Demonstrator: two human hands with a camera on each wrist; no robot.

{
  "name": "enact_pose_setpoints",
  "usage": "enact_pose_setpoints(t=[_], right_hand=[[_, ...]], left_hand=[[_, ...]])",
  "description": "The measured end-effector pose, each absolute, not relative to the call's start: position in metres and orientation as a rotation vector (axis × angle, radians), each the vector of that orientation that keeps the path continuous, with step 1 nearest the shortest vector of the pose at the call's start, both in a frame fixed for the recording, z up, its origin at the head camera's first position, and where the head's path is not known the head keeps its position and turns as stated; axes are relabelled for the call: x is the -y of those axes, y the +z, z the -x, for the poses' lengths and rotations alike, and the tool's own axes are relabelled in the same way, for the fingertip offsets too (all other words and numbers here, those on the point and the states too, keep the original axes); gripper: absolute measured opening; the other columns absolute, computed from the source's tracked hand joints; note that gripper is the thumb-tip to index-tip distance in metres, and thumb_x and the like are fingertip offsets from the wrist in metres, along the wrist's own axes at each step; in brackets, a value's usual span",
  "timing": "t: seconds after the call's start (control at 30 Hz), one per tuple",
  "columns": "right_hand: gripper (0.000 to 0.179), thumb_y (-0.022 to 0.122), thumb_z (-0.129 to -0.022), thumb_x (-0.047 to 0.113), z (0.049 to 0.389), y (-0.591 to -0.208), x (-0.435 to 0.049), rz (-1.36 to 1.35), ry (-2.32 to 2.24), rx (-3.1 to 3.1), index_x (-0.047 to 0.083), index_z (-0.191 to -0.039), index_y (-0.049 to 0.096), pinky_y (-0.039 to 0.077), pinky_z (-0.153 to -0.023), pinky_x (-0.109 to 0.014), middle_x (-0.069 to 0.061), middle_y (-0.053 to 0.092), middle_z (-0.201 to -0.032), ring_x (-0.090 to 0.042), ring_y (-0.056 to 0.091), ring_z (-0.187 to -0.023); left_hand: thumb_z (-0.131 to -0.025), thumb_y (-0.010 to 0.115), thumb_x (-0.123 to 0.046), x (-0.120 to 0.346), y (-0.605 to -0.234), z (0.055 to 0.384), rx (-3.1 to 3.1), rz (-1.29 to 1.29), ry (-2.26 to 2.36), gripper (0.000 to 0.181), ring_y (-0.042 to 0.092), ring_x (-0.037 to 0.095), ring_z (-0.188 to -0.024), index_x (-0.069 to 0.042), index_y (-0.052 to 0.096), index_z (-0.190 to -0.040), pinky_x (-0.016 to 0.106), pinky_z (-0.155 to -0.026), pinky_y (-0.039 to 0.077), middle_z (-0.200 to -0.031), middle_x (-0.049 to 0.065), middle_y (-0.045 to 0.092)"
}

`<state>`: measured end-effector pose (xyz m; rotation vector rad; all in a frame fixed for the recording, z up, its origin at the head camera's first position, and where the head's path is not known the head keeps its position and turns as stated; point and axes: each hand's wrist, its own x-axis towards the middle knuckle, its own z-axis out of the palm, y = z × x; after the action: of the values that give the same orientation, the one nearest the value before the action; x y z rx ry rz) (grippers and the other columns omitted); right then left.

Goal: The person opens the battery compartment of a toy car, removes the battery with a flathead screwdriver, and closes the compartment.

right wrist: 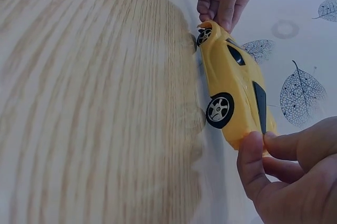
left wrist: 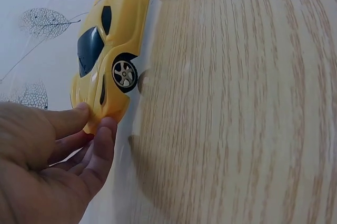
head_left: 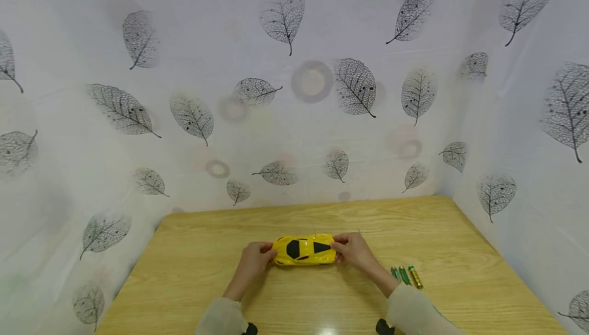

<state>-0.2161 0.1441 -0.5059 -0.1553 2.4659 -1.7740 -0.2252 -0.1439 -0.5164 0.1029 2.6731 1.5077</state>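
A yellow toy car (head_left: 305,249) with black windows is held level between both hands, roof up, in the head view. The left hand (head_left: 254,262) pinches its front end; in the left wrist view the thumb and fingers (left wrist: 107,142) grip the nose of the car (left wrist: 118,29). At the rear end, the right hand (head_left: 356,253) pinches the car between thumb and fingers, seen closely in the right wrist view, where the right hand (right wrist: 300,169) grips the tail. Both side views show black wheels with silver rims. Whether the wheels touch the table cannot be told.
Several green and gold batteries (head_left: 404,275) lie on the wooden table (head_left: 198,253), right of the car and beside the right forearm. A white sheet with a leaf pattern (head_left: 313,130) hangs behind the table and along both sides.
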Motion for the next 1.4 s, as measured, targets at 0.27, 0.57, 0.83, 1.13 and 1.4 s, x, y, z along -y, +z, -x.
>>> enact_pose_setpoints(t=[0.27,0.57,0.83,1.13,1.4], right_hand=[[0.033,0.061,-0.101,-0.001,0.219,-0.513,-0.144,0.175,-1.773,-2.492,-0.021,-0.128,0.059,0.056,-0.058,-0.038,-0.013,0.071,-0.088,-0.025,0.064,-0.062],[0.031,0.061,-0.099,-0.005,0.22,-0.515,-0.143,0.154,-1.776,-2.495,-0.021,-0.126,0.061,0.056,-0.057,-0.036,-0.014,0.072,-0.089,-0.025,0.064,-0.062],[0.03,0.06,-0.099,-0.007,0.223,-0.519,-0.142,0.137,-1.772,-2.5,-0.021,-0.125,0.061,0.055,-0.057,-0.034,-0.013,0.072,-0.086,-0.024,0.064,-0.061],[0.03,0.062,-0.099,-0.003,0.223,-0.519,-0.141,0.072,-1.72,-2.526,-0.018,-0.124,0.064,0.059,-0.067,-0.036,-0.014,0.074,-0.097,-0.021,0.066,-0.07],[0.033,0.063,-0.101,0.005,0.223,-0.521,-0.142,0.081,-1.679,-2.555,-0.017,-0.126,0.063,0.056,-0.066,-0.033,-0.014,0.073,-0.101,-0.019,0.066,-0.072]], left_hand=[[-0.099,0.067,-0.004,0.146,-0.52,0.227,-2.621,-0.054,1.535,0.024,0.068,0.016,-0.082,0.011,0.071,-0.117,0.031,-0.072,0.058,-0.104,0.015,0.074],[-0.097,0.069,-0.002,0.148,-0.52,0.226,-2.611,-0.047,1.556,0.021,0.068,0.014,-0.076,0.012,0.072,-0.113,0.029,-0.068,0.058,-0.098,0.015,0.074],[-0.097,0.069,-0.003,0.148,-0.519,0.227,-2.599,-0.018,1.551,0.022,0.069,0.015,-0.081,0.011,0.072,-0.114,0.029,-0.07,0.058,-0.102,0.017,0.074],[-0.1,0.067,-0.009,0.148,-0.521,0.227,-2.675,-0.057,1.441,0.024,0.066,0.016,-0.085,0.008,0.072,-0.116,0.032,-0.073,0.056,-0.103,0.013,0.073],[-0.1,0.067,-0.015,0.149,-0.522,0.224,-2.753,-0.046,1.387,0.029,0.068,0.026,-0.097,0.008,0.072,-0.117,0.044,-0.085,0.056,-0.108,0.015,0.073]])
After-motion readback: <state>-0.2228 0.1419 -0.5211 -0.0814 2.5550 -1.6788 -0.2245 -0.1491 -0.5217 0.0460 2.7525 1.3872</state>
